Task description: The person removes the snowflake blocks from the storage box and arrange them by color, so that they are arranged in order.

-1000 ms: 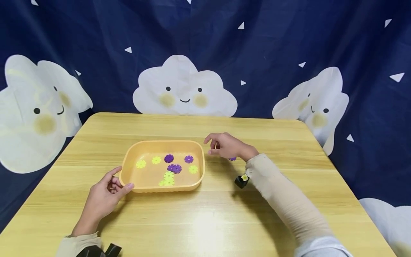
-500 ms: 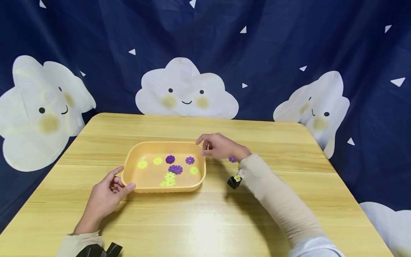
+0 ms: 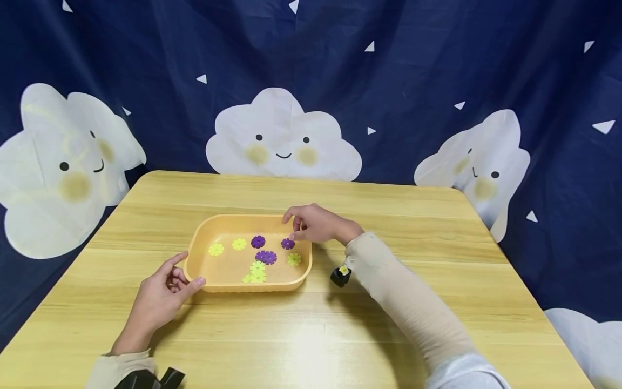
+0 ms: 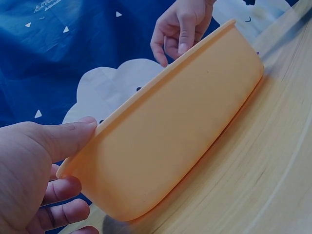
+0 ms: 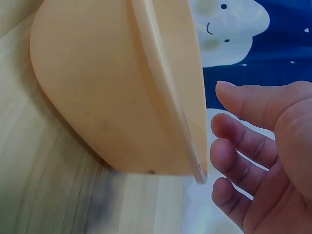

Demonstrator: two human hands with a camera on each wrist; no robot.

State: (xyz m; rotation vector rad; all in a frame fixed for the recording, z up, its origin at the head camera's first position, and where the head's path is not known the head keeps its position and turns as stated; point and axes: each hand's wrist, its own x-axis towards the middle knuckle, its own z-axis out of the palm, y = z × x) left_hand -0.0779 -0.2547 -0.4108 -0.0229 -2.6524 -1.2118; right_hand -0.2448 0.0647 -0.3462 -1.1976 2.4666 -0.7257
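One bare left hand [image 3: 157, 300] grips the near-left rim of a smooth, round-cornered orange plastic tray [image 3: 233, 287]. Flat, notch-edged yellow discs [image 3: 216, 249] and purple discs [image 3: 258, 242] lie inside. Above the tray's far-right corner hangs the right hand [image 3: 317, 223], fingers loosely bent (thumb apart from fingertips, the right wrist view shows). Only the head view shows the tray's floor.

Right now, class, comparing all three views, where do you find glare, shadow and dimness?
Head view: bright glare on the table near the front, with a shadow alongside the right sleeve; left wrist view: dimmer, no glare on the tray's outer wall; right wrist view: also dimmer, soft shadow on the tabletop by the tray.
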